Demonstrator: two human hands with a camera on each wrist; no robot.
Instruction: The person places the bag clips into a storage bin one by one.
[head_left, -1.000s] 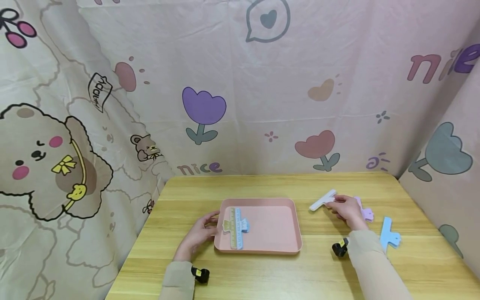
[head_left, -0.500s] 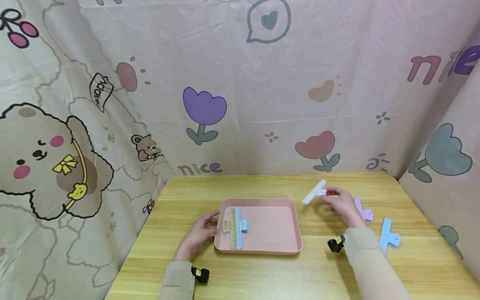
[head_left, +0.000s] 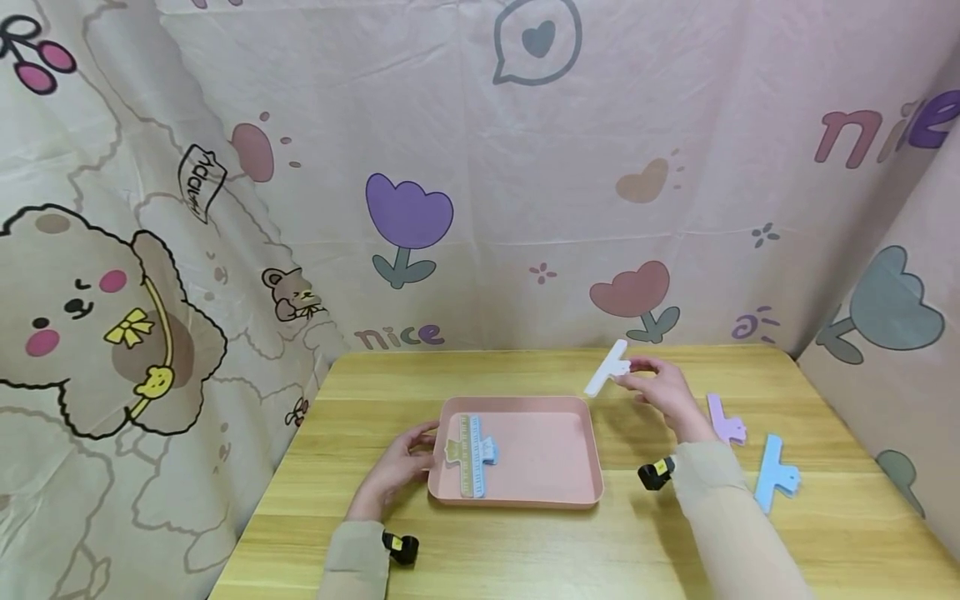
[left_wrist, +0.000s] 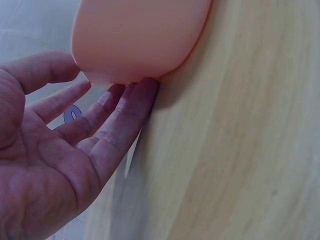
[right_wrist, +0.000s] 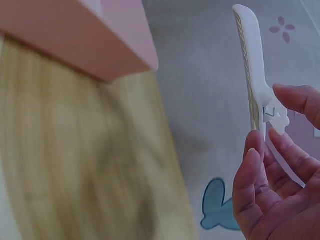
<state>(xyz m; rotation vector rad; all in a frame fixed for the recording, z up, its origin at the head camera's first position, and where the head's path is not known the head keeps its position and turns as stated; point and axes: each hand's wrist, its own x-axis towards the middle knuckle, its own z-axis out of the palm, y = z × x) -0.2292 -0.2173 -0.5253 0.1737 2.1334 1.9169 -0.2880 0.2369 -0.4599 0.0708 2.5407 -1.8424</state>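
Head view, right grip: the white clip (head_left: 607, 367) is pinched between thumb and fingertips of the right hand (head_left: 663, 392) and is held raised above the surface (head_left: 570, 550), just behind the far right corner of the pink tray (head_left: 547, 496).
Right wrist view: the white clip (right_wrist: 255, 75) is seen upright, its handle end clamped between the thumb above and the curled fingers (right_wrist: 260, 165) below; the long bar points away from the palm, and a corner of the pink tray (right_wrist: 85, 40) is seen to the left.
Left grip: the left hand (head_left: 397, 467) is laid against the left wall of the pink tray, its fingers spread and nearly straight, nothing enclosed by them.
Left wrist view: the fingertips (left_wrist: 135, 97) are seen touching the rounded corner of the pink tray (left_wrist: 140, 35), with the palm open and the wooden surface (left_wrist: 240, 150) to the right.
Inside the tray: a yellow clip (head_left: 461, 454) and a blue clip (head_left: 482, 457) are laid side by side near the left wall.
Right side of the surface: a purple clip (head_left: 724, 420) and a light blue clip (head_left: 774, 475) are laid near each other, well apart from the tray.
Wrists: a small black camera (head_left: 654, 475) is worn at the right sleeve, another (head_left: 400, 547) at the left.
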